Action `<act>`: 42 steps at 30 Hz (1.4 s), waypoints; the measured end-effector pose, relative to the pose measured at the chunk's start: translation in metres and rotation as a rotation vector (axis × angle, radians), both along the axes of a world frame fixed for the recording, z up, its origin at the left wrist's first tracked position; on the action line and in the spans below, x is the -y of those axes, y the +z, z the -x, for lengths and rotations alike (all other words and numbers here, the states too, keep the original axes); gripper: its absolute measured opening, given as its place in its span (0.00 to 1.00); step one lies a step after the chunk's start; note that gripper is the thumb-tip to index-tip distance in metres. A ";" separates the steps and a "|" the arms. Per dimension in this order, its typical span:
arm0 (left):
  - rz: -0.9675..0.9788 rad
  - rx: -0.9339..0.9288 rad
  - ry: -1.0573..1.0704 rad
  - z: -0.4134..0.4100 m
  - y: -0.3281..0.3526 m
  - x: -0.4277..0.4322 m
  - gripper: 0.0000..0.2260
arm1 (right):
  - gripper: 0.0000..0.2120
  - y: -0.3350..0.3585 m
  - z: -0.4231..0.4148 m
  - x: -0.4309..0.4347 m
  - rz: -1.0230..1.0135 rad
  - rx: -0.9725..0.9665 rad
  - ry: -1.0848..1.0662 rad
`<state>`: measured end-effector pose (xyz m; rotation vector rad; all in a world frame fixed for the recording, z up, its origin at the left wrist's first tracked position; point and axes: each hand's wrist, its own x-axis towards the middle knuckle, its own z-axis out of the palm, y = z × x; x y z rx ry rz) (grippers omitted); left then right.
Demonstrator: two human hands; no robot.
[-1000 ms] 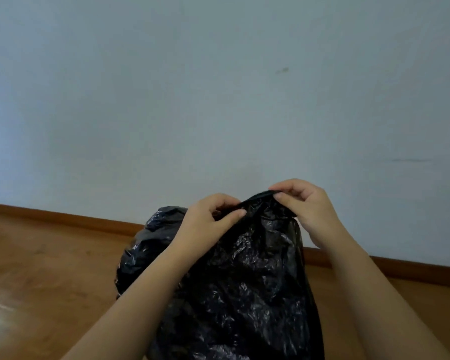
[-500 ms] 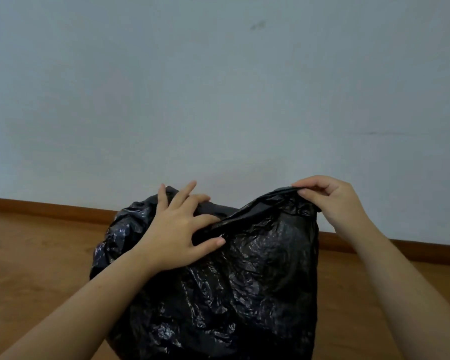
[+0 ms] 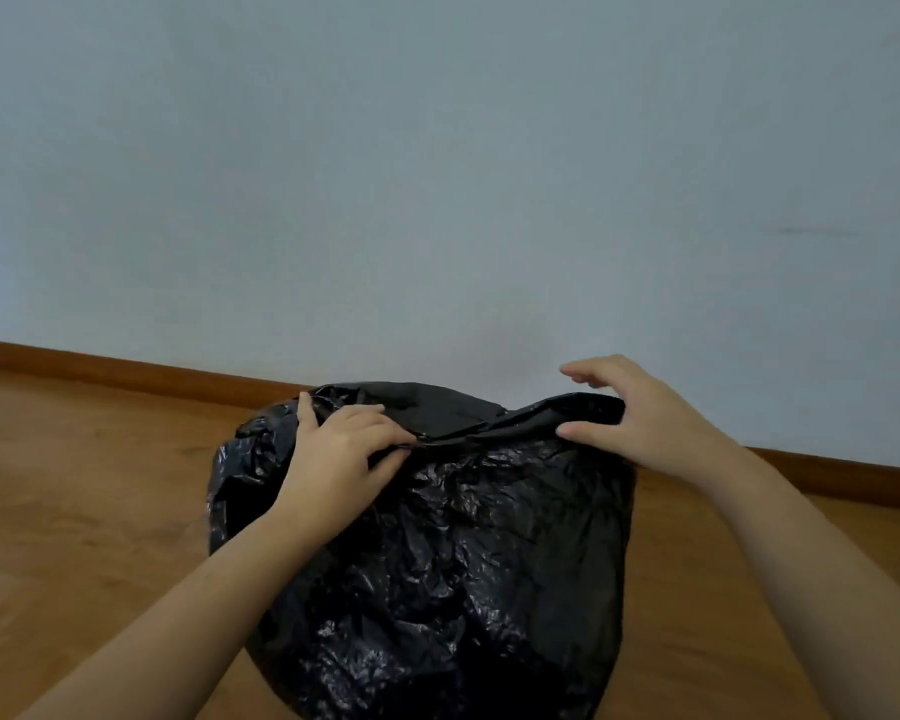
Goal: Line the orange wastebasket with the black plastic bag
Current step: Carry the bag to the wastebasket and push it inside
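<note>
On the wooden plank floor (image 3: 100, 511), close to the pale grey-blue wall (image 3: 437, 174) with its brown wooden skirting board (image 3: 126, 368), a crinkled black plastic bag (image 3: 463, 563) bulges up in the lower middle of the view. It is draped over something bulky; whatever lies beneath is wholly covered, so no orange wastebasket can be made out from here.

The person's left hand (image 3: 341, 449) sits at about ten o'clock on the bag's top, fingers curled down and pinching a fold of the plastic along the mouth's near edge, its grip closed on the film. The right hand (image 3: 640, 413) is at about two o'clock, the thumb pressed under the raised edge of the bag's mouth and the fingers spread loosely over the top, not quite closed; it touches the plastic, but whether it truly grasps it I cannot tell.

Between the two hands the bag's mouth gapes a little, a smooth dark inner face showing toward twelve o'clock. Both bare forearms reach in from the bottom corners, at seven and five o'clock.
</note>
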<state>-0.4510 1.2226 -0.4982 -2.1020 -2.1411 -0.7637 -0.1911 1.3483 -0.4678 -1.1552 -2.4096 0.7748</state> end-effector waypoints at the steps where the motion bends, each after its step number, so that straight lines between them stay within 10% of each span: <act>1: -0.015 0.018 0.008 -0.002 -0.001 0.002 0.05 | 0.29 0.003 0.014 0.006 -0.063 0.047 0.040; 8: -0.072 0.170 -0.014 -0.019 0.006 0.015 0.06 | 0.27 -0.029 0.082 0.034 -0.029 0.145 0.236; 14: -0.043 -0.148 -0.013 0.020 0.006 0.030 0.29 | 0.13 -0.033 0.066 0.028 -0.020 -0.043 0.321; 33: 0.903 0.084 -0.212 0.014 -0.093 0.021 0.22 | 0.16 -0.058 0.030 0.021 0.097 0.294 0.232; 37: 0.741 -0.050 -0.235 0.013 -0.071 0.024 0.21 | 0.11 -0.055 0.031 0.019 0.141 0.235 0.253; 42: 0.294 -0.434 -0.303 0.026 -0.035 0.044 0.19 | 0.34 -0.056 0.050 0.023 0.036 0.156 0.331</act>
